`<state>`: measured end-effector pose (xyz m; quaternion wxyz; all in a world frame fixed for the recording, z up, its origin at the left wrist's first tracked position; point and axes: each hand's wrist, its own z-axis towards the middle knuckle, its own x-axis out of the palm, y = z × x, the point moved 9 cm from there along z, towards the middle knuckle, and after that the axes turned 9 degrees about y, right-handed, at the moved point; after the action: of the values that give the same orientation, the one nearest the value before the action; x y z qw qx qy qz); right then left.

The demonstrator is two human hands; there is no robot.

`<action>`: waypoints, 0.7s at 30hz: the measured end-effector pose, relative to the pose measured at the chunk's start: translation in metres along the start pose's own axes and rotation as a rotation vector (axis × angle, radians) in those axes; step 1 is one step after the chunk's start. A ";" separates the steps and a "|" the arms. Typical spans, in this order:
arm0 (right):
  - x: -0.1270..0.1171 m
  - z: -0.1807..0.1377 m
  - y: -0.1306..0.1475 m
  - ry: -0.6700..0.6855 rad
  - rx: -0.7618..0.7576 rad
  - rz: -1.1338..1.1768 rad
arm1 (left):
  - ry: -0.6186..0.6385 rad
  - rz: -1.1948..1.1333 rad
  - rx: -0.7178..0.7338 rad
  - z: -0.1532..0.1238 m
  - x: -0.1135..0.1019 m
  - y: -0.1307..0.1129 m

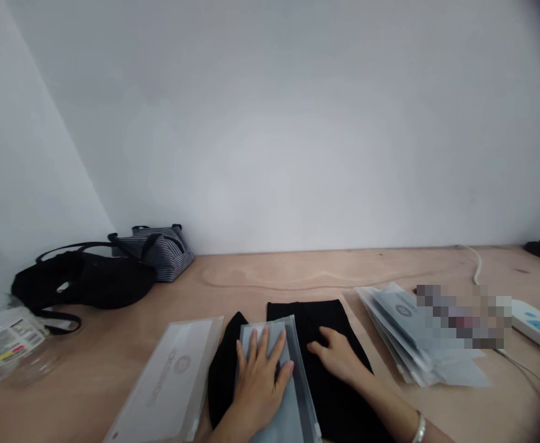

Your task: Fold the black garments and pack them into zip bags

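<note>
My left hand (258, 384) lies flat on a frosted plastic zip bag (270, 351), which rests over folded black cloth (222, 384). My right hand (337, 357) rests on a second black cloth piece (309, 323) just beside that bag, its fingers slightly curled and gripping nothing. A silver bangle (419, 427) circles my right wrist. To the left of my hands lies a flat frosted bag with a printed logo (171, 375). Further right, a fanned stack of similar bags (411, 332) sits on the table, partly hidden by a pixelated patch.
The light wooden table (270, 277) meets a white wall at the back. A black bag (83, 280), a striped bag (159, 252) and clear plastic packaging (7, 338) stand at left. A white power strip (537, 326) and its cable (477, 264) lie at right.
</note>
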<state>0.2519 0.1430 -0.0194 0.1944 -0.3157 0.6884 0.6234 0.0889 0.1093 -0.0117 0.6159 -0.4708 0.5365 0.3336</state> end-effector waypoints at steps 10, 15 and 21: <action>-0.074 0.015 -0.049 -0.184 0.097 -0.131 | 0.056 -0.002 -0.063 0.000 0.009 0.005; -0.078 0.007 -0.030 -0.295 0.095 -0.300 | -0.036 -0.051 -0.190 -0.003 -0.010 0.021; -0.070 -0.015 -0.021 -0.273 0.154 -0.525 | -0.130 -0.343 -0.218 -0.013 -0.020 0.054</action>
<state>0.3188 0.1413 0.0138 0.4628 -0.3805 0.5961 0.5346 0.0314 0.1174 -0.0039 0.6423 -0.5966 0.3683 0.3095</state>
